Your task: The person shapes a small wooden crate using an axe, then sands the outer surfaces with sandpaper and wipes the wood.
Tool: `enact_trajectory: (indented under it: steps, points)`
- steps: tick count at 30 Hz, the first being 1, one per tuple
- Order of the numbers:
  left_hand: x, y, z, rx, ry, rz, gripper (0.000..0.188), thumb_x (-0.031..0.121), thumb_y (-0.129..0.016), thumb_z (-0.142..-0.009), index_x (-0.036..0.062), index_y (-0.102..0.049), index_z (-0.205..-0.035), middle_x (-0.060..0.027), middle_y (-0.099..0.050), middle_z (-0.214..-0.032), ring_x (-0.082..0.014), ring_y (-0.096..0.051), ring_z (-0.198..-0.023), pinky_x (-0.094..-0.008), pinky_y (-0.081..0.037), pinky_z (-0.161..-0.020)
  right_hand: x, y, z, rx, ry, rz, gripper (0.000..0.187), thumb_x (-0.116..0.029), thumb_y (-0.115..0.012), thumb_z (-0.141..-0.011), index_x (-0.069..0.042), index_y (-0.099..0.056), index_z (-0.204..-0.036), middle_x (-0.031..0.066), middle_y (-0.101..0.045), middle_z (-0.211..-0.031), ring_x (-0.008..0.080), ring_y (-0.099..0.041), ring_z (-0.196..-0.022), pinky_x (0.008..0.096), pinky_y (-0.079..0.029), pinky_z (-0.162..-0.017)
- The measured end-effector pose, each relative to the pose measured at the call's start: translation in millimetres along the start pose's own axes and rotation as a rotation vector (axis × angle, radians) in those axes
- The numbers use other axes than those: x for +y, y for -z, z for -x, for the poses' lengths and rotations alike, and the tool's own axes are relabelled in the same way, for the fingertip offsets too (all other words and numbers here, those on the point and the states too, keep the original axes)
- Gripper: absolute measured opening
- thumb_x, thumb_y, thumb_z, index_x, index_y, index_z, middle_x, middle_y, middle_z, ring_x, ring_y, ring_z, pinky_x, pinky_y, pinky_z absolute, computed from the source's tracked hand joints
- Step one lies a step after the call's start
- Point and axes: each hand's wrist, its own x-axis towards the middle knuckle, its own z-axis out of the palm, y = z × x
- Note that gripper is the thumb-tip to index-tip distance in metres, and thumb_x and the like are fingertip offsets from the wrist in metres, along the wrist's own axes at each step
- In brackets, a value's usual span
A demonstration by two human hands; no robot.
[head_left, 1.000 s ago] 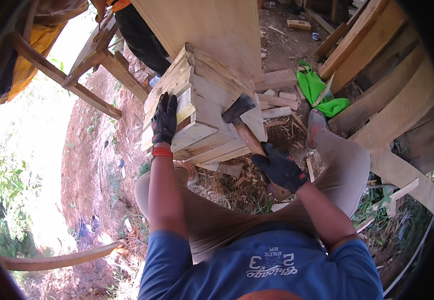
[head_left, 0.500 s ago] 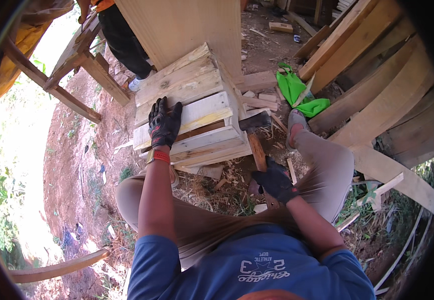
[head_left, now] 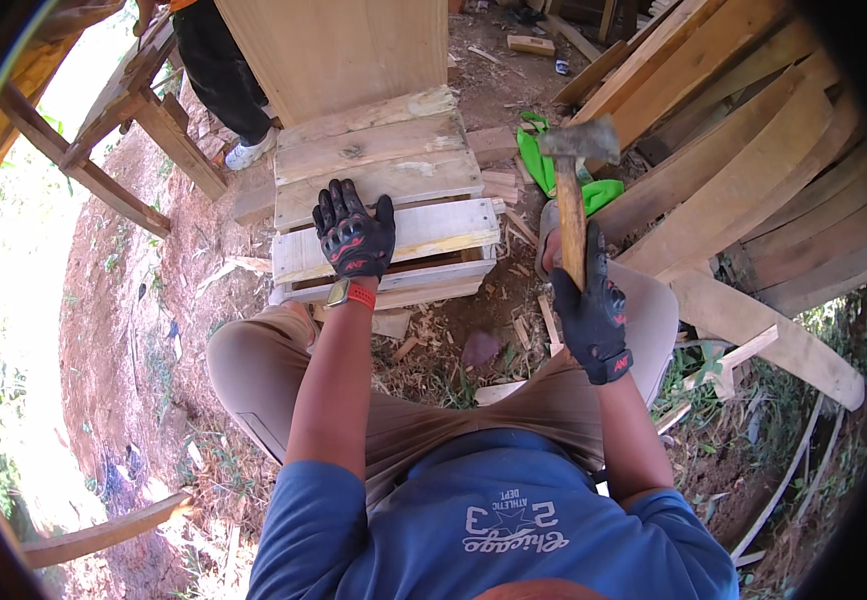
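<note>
The gloved left hand (head_left: 356, 235) lies flat on a pale wooden crate (head_left: 429, 180) in the upper middle of the frame, thumb spread from the fingers. Right of centre, the gloved right hand (head_left: 594, 310) closes around the wooden handle of an axe (head_left: 573, 215), its metal head upper right, overlapping a green bag (head_left: 604, 194).

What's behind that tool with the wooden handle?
Behind the tool in the right hand, you can see a bright green bag and wooden planks. The tool covers part of the bag, so that bit can't be seen.
</note>
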Motion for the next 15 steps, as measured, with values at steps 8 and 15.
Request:
enact_trajectory:
  steps: [8, 15]
  points:
    - [4.8, -0.2, 0.4, 0.01, 0.015, 0.07, 0.075, 0.055, -0.056, -0.1, 0.0022, -0.053, -0.153, -0.0224, -0.048, -0.161, -0.039, -0.041, -0.152, -0.0526, -0.025, -0.128, -50.2, -28.2, 28.3, -0.016, 0.073, 0.177, 0.076, -0.017, -0.064, -0.098, -0.009, -0.031, -0.166, 0.0256, -0.074, -0.098, 0.0425, -0.071, -0.073, 0.051, -0.056, -0.066]
    - [-1.5, -2.2, 1.4, 0.048, 0.003, 0.036, 0.075, 0.057, -0.056, -0.099, 0.0014, -0.055, -0.15, -0.0218, -0.051, -0.158, -0.0392, -0.044, -0.149, -0.0516, -0.029, -0.126, -61.9, -8.3, 24.2, -0.013, 0.133, 0.087, 0.082, -0.017, -0.069, -0.095, -0.008, -0.03, -0.166, 0.0214, -0.072, -0.085, 0.0395, -0.07, -0.068, 0.0504, -0.055, -0.062]
